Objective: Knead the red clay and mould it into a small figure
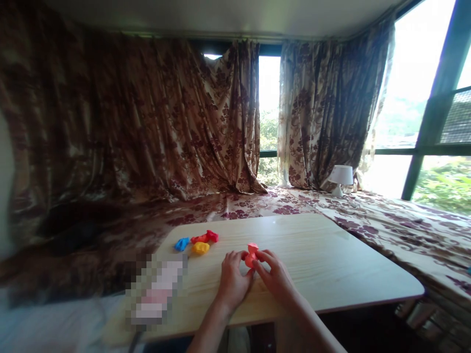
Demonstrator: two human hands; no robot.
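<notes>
1. The small coral-pink crumpled piece, pinched in at its middle (250,260), sits just below and right of the frame's centre, held over the table by both hands; its material is hard to tell.
2. The left hand (232,278) has its index finger and thumb curved around the piece's left side, a gap showing between them, their tips meeting it.
3. The right hand (275,274) pinches the same piece from the right, thumb and index finger close together on it.
4. Beneath is a pale wood-grain table with rounded corners (316,255), spreading across the lower middle of the frame.
5. On its far left part, left of the hands, lie a blue crumpled piece (181,244), a yellow crumpled piece (200,248) and, just behind the yellow one, a bright red crumpled bundle (210,236); whether that is one piece or two is unclear.
6. At lower left, a pixelated patch (157,289) hides whatever is there.
7. A white-shaded lamp (342,175) stands at right, before brown floral curtains (221,122).
</notes>
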